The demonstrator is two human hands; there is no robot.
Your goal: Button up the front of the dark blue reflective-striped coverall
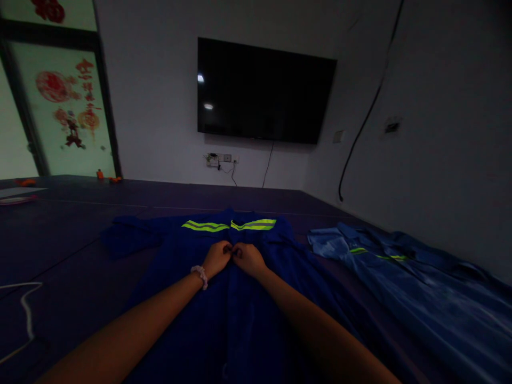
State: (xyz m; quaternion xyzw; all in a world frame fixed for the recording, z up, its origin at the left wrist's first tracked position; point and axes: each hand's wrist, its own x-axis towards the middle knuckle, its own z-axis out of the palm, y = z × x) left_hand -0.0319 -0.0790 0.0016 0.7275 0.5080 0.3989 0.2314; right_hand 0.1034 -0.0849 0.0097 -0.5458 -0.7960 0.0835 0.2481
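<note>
A dark blue work jacket (pixel 200 314) with yellow-green reflective strips across the chest lies spread front up, its collar end away from me. Both my hands meet at its front opening, just below the strips. My left hand (pixel 218 257), with a pale scrunchie (pixel 200 276) on the wrist, has its fingers pinched on the left front edge. Close against it, my right hand (pixel 248 259) pinches the other edge. Whatever small fastener may sit between the fingertips is hidden. One sleeve (pixel 128 234) stretches out to the left.
A second, lighter blue work garment (pixel 400 282) lies at the right by the wall. A white cable (pixel 28 309) curls on the purple floor (pixel 76 234) at left. Small orange objects (pixel 100 174) stand near the door (pixel 60 112). A black television (pixel 264 93) hangs ahead.
</note>
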